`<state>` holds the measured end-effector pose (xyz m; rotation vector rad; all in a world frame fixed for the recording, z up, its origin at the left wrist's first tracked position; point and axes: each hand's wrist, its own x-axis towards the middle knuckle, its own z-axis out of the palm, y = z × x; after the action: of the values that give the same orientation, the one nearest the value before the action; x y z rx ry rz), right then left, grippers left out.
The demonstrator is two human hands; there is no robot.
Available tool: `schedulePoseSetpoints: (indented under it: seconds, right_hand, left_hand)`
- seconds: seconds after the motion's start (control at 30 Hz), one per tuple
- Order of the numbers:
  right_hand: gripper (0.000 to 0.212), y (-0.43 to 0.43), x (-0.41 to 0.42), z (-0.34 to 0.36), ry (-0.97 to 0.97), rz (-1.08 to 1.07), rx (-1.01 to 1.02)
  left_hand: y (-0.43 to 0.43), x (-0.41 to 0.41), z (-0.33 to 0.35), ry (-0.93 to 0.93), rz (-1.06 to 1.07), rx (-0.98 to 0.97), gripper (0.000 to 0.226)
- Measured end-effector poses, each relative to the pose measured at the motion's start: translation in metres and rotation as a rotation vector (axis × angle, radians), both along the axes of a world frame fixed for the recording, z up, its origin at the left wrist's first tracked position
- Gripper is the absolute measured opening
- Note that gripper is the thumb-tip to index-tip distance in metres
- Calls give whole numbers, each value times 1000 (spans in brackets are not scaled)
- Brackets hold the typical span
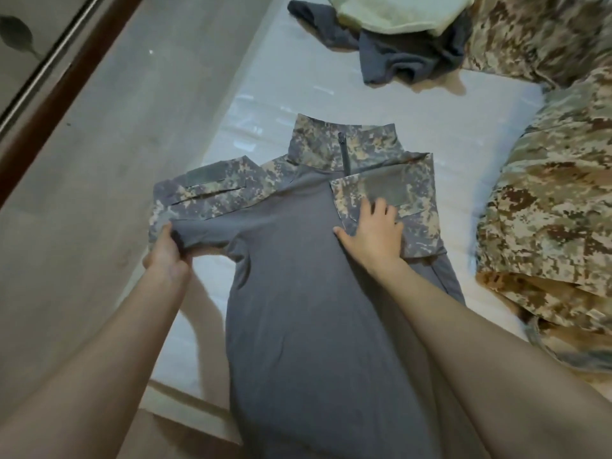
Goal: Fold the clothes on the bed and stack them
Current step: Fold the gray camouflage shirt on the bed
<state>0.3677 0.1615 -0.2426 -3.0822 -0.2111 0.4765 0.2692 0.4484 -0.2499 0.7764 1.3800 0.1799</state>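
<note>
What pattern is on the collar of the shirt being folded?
Grey-green and tan pixelated camouflage on the collar, unlike the plain grey body; head view.

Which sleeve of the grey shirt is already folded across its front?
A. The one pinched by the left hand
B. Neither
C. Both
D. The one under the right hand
D: the right hand presses a camouflage sleeve flat over the grey shirt, while the left hand holds the other sleeve spread outward.

Bare white bed sheet lies open beyond the shirt collar; crumpled tan camouflage clothing crowds the bed's right edge, dark grey garment blocks the far end.
</note>
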Motion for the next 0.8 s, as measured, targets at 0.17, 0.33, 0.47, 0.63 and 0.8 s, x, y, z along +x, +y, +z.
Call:
schedulePoseSetpoints:
  seconds: [0.17,0.33,0.47,0.63,0.8]
  right_hand:
    - [22,2,24,4,-133,-85,253]
    - [27,-116,76,90,-367,-710,561]
    - [30,-153,94,144,-464,-656,384]
    - [18,-62,76,102,-281,-287,406]
    - [69,1,20,22,512,-25,265]
  left_hand:
    - [5,11,4,-29,34,-101,43]
    - [-7,13,35,-168,16,52,23]
    - [-5,12,50,-208,88,16,10]
    - [-10,10,50,-189,121,8,21]
    - [-11,5,39,-224,99,88,21]
